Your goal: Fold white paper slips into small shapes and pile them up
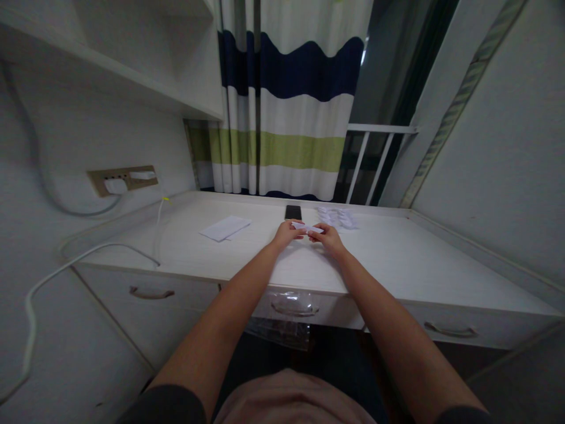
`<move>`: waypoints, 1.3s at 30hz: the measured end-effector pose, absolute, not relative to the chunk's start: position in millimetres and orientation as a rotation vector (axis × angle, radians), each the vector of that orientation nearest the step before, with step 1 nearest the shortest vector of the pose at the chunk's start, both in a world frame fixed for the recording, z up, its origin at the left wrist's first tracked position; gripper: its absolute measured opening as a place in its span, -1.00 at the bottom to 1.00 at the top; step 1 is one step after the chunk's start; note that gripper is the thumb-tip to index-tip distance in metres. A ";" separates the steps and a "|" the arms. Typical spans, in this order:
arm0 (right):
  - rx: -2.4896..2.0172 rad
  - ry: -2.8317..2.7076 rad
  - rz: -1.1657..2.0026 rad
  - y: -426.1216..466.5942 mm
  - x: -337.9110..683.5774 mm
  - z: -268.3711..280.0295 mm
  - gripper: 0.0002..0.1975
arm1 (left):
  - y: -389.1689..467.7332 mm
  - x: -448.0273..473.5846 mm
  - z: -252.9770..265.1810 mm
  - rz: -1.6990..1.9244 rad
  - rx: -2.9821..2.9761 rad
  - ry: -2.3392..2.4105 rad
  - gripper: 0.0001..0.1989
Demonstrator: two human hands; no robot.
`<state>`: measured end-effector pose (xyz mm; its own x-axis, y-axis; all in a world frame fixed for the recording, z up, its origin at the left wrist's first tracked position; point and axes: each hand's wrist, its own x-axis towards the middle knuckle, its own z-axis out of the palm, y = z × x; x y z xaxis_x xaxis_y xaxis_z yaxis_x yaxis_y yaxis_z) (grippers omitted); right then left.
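Between my two hands, just above the white desk (pixel 247 259), is a small folded piece of white paper (pixel 308 228). My left hand (pixel 288 234) pinches its left end, and my right hand (pixel 327 238) pinches the right end. Right behind my left hand lies a dark phone-like object (pixel 293 212). Several small white folded paper pieces (pixel 339 218) lie in a group behind my right hand. A stack of white paper sheets (pixel 226 228) rests flat on the desk to the left.
A white cable (pixel 110 245) runs over the desk's left side. Wall sockets (pixel 126 178) with plugs are on the left wall. Clear plastic (pixel 289 303) hangs at the middle drawer. A shelf (pixel 132 70) juts out at upper left. A striped curtain (pixel 304 150) hangs behind the desk.
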<state>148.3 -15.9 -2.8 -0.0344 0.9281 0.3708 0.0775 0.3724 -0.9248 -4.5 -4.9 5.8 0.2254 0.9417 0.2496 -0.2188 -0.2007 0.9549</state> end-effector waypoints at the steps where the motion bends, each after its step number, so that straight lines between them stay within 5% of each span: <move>1: -0.972 -1.441 0.895 -16.5 148.2 -2.5 -0.61 | -4.9 -4.6 6.1 1.264 1.334 0.762 -0.67; 39: -1.098 -1.484 0.705 -17.1 149.6 -0.3 -0.64 | -0.2 -4.5 1.9 1.211 1.356 0.726 -0.63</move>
<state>149.6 -17.1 -0.3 0.0360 0.9095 0.4141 0.2543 0.3923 -0.8840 -4.5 -0.2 1.9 0.2833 0.9267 0.2471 -0.2190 -0.1883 0.9574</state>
